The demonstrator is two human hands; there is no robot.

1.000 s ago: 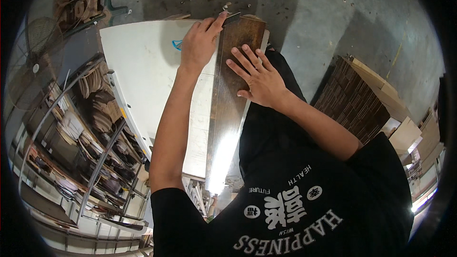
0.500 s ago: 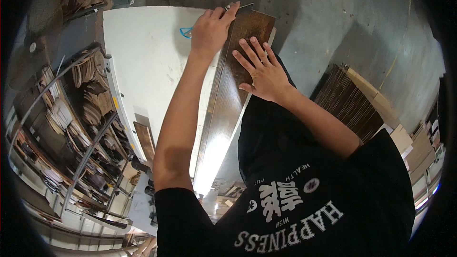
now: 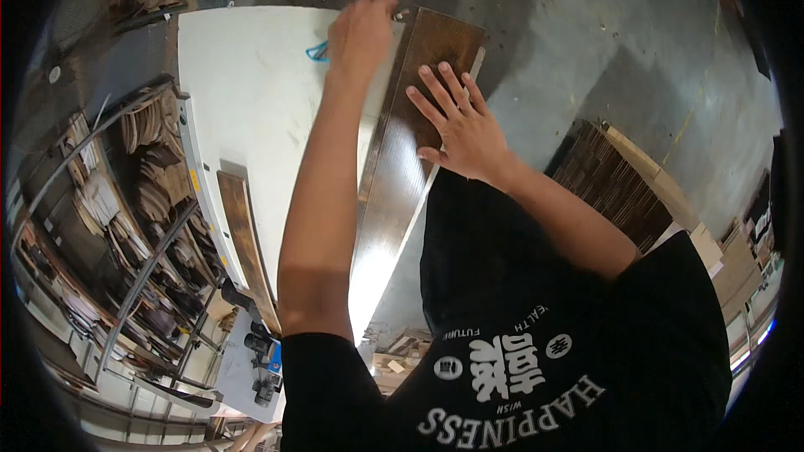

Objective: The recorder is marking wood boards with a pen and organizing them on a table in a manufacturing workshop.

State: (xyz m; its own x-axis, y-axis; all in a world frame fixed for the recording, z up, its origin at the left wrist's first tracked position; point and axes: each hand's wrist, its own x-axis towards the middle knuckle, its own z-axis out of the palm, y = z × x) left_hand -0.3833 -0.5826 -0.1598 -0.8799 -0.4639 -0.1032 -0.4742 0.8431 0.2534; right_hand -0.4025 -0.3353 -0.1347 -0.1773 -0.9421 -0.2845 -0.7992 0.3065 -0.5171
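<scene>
A long dark wood plank (image 3: 402, 167) lies flat on the white work table (image 3: 251, 109), its long axis running from the person's body out toward the far edge of the table, where its far end sits close to the concrete floor (image 3: 586, 42) beyond. The right hand (image 3: 465, 125) rests palm down on the plank's far half, fingers spread wide and flat, pressing rather than gripping; nothing is closed inside it. The left hand (image 3: 362, 33) reaches further out, just beside the plank's far left corner, fingers curled loosely together near the table's edge; whether it pinches anything small there cannot be told from this view. So the plank lies directly under the right palm and just to the right of the left fingers, with the left hand nearer the far end. A second, narrower brown strip (image 3: 247, 243) lies well apart on the table's left side. A stack of dark planks (image 3: 611, 192) stands on the floor to the person's right, and shelving with offcuts (image 3: 126, 201) runs along the left.
</scene>
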